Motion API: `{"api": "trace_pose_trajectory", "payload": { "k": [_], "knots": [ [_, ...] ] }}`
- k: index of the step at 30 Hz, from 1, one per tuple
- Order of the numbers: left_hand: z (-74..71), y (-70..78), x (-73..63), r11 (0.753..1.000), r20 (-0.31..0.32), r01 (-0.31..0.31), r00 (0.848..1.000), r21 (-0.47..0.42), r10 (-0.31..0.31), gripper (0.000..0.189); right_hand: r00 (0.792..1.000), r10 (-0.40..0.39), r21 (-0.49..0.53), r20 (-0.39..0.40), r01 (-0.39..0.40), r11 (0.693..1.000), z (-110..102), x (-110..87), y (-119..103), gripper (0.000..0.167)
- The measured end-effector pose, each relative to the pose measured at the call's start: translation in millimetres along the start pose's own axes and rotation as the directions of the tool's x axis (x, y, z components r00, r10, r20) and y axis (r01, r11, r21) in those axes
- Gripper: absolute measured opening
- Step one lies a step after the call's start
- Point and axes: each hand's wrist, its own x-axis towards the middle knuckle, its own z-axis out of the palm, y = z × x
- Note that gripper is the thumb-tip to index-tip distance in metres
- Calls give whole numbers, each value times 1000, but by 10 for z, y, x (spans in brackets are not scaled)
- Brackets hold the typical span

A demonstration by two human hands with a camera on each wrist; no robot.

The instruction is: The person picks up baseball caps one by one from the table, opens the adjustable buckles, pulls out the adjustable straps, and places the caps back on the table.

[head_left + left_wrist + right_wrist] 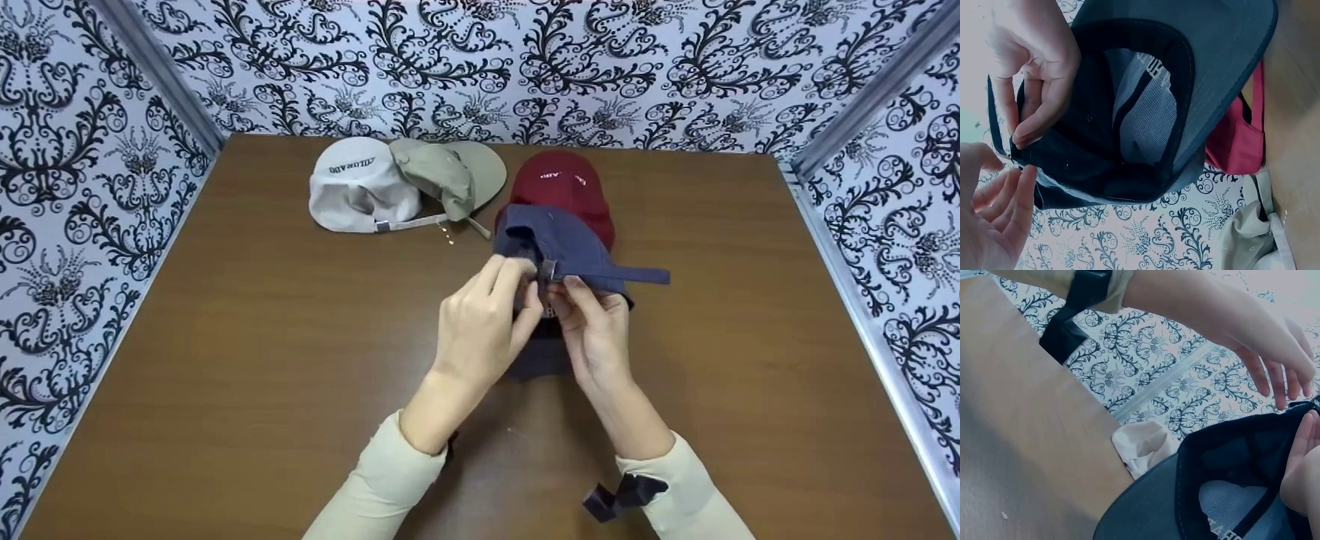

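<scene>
A navy baseball cap [559, 236] is held up off the table, its back strap and metal buckle [549, 270] toward me. My right hand [600, 330] pinches the cap's back edge beside the buckle. At the other side of the buckle, the curled fingers and thumb of my left hand [484, 319] are on the strap; the exact contact is partly hidden. The strap's loose end [649, 276] sticks out to the right. In the left wrist view the cap's dark inside [1095, 112] shows, with both hands at its back edge.
Behind the navy cap lies a red cap [562, 180]. To its left are a beige cap [442, 176] and a white cap [356, 180] with dark lettering, side by side on the brown table [262, 337]. Patterned panels [450, 67] enclose the table's back and sides.
</scene>
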Motion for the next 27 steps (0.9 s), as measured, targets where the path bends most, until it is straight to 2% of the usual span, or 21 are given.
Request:
{"api": "trace_pose_trajectory", "payload": {
  "k": [2, 4, 5, 6, 7, 8, 9, 11, 12, 13, 14, 15, 18, 20, 22, 25, 27],
  "knots": [
    [-4, -6, -39, 1000, 33, -5, 999, -20, 5, 5, 1000, 9, 24, 22, -10, 1000, 2, 2, -20, 15],
    [-3, -13, -76, 997, 121, -1, 993, -72, 10, 3, 999, 15, 43, 44, -17, 999, -4, 3, -33, 16],
    [1, -17, -94, 994, 191, 15, 982, -112, 6, 3, 999, 15, 48, 52, -17, 999, -10, 4, -37, 17],
    [5, -20, -111, 987, 278, 42, 961, -157, 3, 4, 998, 14, 55, 58, -18, 998, -14, 5, -40, 16],
    [13, -24, -129, 978, 372, 76, 928, -196, 2, 7, 998, 15, 62, 61, -19, 998, -19, 5, -42, 16],
    [21, -30, -145, 967, 467, 115, 884, -229, 6, 11, 998, 16, 70, 63, -21, 997, -23, 4, -44, 15],
    [32, -36, -160, 955, 554, 156, 832, -252, 10, 16, 998, 18, 76, 66, -23, 997, -28, 4, -46, 14],
    [64, -54, -191, 933, 674, 230, 738, -277, 18, 24, 997, 22, 96, 72, -29, 995, -34, 5, -49, 13],
    [81, -67, -206, 926, 708, 251, 706, -282, 24, 28, 997, 25, 105, 76, -33, 994, -36, 5, -52, 12],
    [98, -83, -219, 921, 725, 266, 688, -286, 26, 31, 996, 27, 113, 80, -36, 993, -38, 5, -54, 12],
    [112, -98, -231, 911, 731, 285, 682, -296, 25, 34, 996, 30, 119, 84, -40, 992, -39, 6, -56, 11],
    [126, -115, -243, 900, 731, 309, 682, -308, 16, 36, 996, 33, 124, 87, -44, 991, -40, 5, -58, 11],
    [150, -157, -271, 842, 719, 401, 695, -360, -23, 42, 995, 40, 128, 90, -52, 990, -42, 3, -64, 11],
    [168, -179, -285, 768, 716, 481, 696, -423, -42, 46, 995, 44, 127, 88, -55, 990, -46, 4, -69, 11],
    [185, -196, -295, 670, 721, 559, 691, -488, -51, 51, 995, 47, 129, 86, -58, 990, -58, 8, -75, 11],
    [211, -220, -309, 540, 733, 639, 678, -548, -57, 55, 995, 50, 144, 84, -62, 988, -81, 20, -83, 9],
    [222, -233, -315, 473, 743, 673, 667, -569, -56, 56, 995, 51, 163, 83, -64, 985, -99, 28, -90, 6]
  ]
}}
